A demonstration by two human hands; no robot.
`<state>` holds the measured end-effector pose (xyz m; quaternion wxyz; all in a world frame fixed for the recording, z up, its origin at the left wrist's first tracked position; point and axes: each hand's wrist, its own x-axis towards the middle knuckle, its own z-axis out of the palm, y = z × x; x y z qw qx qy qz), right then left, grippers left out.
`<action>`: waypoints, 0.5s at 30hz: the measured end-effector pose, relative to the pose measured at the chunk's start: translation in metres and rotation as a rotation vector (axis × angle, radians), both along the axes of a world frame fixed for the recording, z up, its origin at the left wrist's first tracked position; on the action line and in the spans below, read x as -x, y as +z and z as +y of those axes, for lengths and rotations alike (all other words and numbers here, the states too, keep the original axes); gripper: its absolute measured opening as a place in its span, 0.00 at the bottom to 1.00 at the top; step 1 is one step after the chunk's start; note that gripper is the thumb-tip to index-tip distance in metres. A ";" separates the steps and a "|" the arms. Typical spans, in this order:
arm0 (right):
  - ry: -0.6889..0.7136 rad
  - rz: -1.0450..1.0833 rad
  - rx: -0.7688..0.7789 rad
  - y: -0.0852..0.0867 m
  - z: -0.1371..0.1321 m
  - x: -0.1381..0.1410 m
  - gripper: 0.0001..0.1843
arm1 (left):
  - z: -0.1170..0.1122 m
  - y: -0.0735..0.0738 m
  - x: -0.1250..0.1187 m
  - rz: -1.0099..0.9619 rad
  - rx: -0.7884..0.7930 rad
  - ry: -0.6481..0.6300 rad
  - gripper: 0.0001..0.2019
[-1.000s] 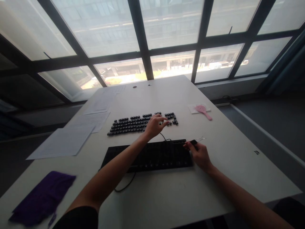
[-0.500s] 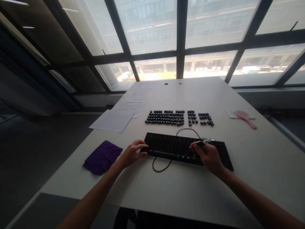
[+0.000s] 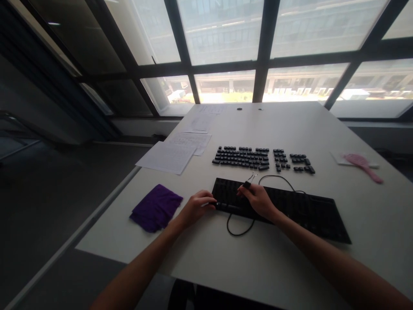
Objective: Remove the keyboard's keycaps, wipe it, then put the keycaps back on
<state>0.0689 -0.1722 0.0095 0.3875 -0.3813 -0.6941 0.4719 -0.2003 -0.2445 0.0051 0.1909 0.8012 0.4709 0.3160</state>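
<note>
A black keyboard (image 3: 309,211) lies slantwise on the white table, most of its keycaps off. My left hand (image 3: 199,204) grips its left end, thumb at the near corner and fingers bent over the edge. Above the left half of the board is my right hand (image 3: 260,201), its fingers closed around the black handle of a keycap puller (image 3: 247,184). The puller's thin wire ends point up and away from the keys. Removed black keycaps (image 3: 240,158) stand in rows behind the keyboard, grouped in blocks. What lies under my right palm is hidden.
A folded purple cloth (image 3: 156,208) lies left of my left hand. Written paper sheets (image 3: 167,157) run along the table's left side. At the right, a pink hairbrush (image 3: 361,163) rests on something white. The keyboard's black cable (image 3: 240,234) loops out in front and behind.
My right hand has moved left along the keyboard with the keycap puller, from its right part to its left half. My left hand stays at the left end. The view has turned slightly right-to-left.
</note>
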 end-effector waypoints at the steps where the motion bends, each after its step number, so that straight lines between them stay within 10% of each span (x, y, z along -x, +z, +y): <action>1: 0.009 -0.002 0.002 0.000 0.000 -0.001 0.18 | -0.001 -0.003 0.001 -0.016 -0.008 0.007 0.09; 10: 0.032 -0.003 0.012 0.002 -0.001 -0.003 0.17 | 0.001 -0.006 0.006 -0.129 0.099 0.060 0.06; 15: 0.029 0.006 0.018 0.001 -0.001 -0.004 0.17 | 0.048 0.006 0.017 -0.221 0.082 0.198 0.11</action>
